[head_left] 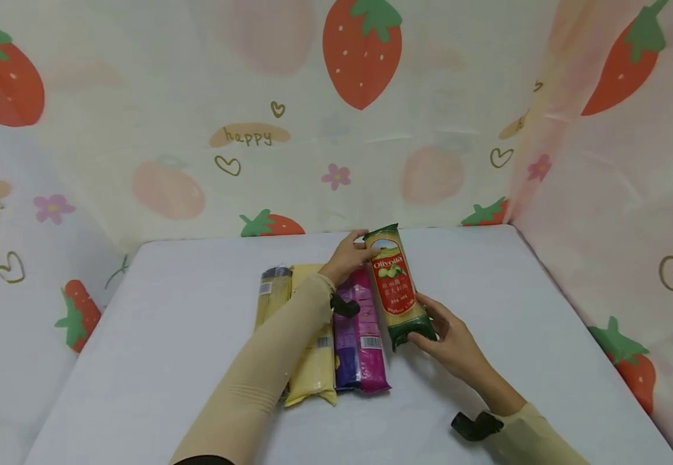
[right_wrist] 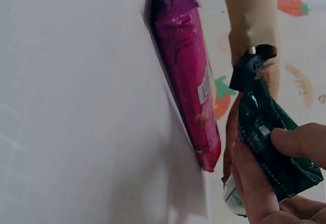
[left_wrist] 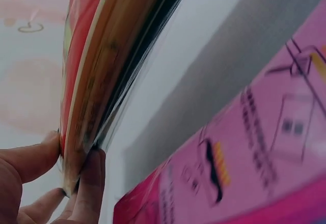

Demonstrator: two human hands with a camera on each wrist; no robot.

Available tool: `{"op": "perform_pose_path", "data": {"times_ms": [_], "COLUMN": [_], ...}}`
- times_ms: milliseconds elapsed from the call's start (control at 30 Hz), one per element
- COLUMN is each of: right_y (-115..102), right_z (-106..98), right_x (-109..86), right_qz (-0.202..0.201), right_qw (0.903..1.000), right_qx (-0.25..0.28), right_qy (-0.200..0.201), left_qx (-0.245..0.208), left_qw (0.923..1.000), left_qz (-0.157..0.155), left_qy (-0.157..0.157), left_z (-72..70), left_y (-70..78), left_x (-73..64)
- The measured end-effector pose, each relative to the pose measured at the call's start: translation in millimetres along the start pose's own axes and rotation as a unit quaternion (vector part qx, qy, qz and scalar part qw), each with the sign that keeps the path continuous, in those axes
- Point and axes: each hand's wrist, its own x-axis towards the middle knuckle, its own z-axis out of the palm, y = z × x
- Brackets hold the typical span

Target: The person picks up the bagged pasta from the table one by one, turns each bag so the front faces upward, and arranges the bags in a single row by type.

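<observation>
Both hands hold a pack of Olivoilà spaghetti (head_left: 394, 284), green at its ends with a red label, tilted above the white table. My left hand (head_left: 348, 255) pinches its far end between thumb and fingers, as the left wrist view shows from the side. At the near end, my right hand (head_left: 451, 339) grips the green wrapper (right_wrist: 265, 132) with the thumb on top and fingers beneath. Just left of it lies a pink and purple pack (head_left: 371, 336), partly behind the left wrist. The left forearm crosses over a pale yellow pack (head_left: 311, 371).
Leftmost in the row is a clear pack of noodles (head_left: 272, 294) with a dark end. The white table (head_left: 156, 336) ends at a strawberry-print cloth (head_left: 290, 187) behind and at both sides. A black wrist strap (head_left: 476, 426) sits on the right sleeve.
</observation>
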Motion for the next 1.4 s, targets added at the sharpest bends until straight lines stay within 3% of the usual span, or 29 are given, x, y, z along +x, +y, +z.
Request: {"op": "perform_pose_path", "data": {"times_ms": [367,867,1167,1400], "right_y": [9.6,18.7,25.2,24.5], "right_z": [-8.0,-9.9,-9.6,-10.8], "right_x": [5.7,12.4,16.8,15.2], "right_qz": [0.027,0.046,0.061,0.095], "right_qw": [0.9994,0.9989,0.9952,0.9876], "right_qx": [-0.02,-0.01,-0.076,-0.124], "right_qy": [0.003,0.001,-0.007,-0.011], "left_qx": [0.048,0.12,0.158,0.199], "left_qw": [0.9985,0.9902,0.984,0.9748], "left_qz": [-0.023,-0.011,-0.009,0.02], "left_qy": [-0.013,-0.071,-0.083,-0.098], "left_z": [14.9,18.0,21.7,19.3], "left_y": [-6.9,-12.0,-10.8,-8.0], "left_x": [7.3,12.8,14.1,11.6]}}
